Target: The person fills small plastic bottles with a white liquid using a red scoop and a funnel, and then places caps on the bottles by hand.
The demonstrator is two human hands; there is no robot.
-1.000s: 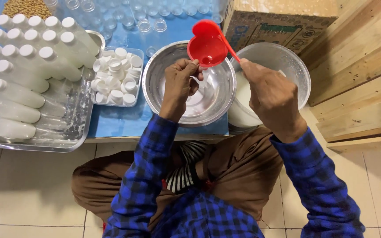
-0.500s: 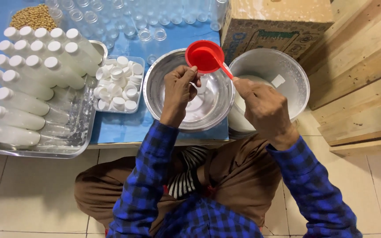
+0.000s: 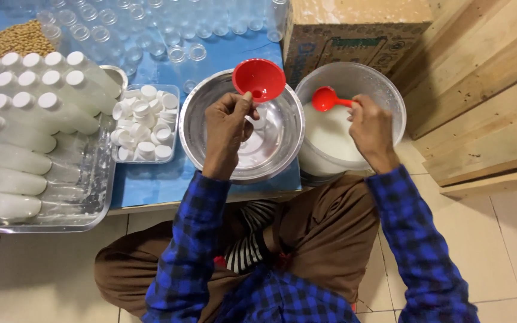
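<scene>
Blue table (image 3: 222, 51), left hand (image 3: 227, 128) under red funnel (image 3: 258, 79) — right hand (image 3: 371, 128) gripping red ladle (image 3: 329, 98)

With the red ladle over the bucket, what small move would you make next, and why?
Probably dip the red ladle in the right hand into the white liquid: its bowl looks empty, while the left hand holds the red funnel over the steel bowl.

Taking the tub of white caps (image 3: 143, 122) as your landmark:
- Left of it, your clear tray (image 3: 85, 197) of filled white bottles (image 3: 28, 104), lying capped.
- Above it, empty clear bottles (image 3: 151, 24) standing on the blue mat (image 3: 151, 182).
- Far upper left, a heap of soybeans (image 3: 22, 39).
- Well to its right, a cardboard box (image 3: 354, 30), then wooden planks (image 3: 486, 90).
</scene>
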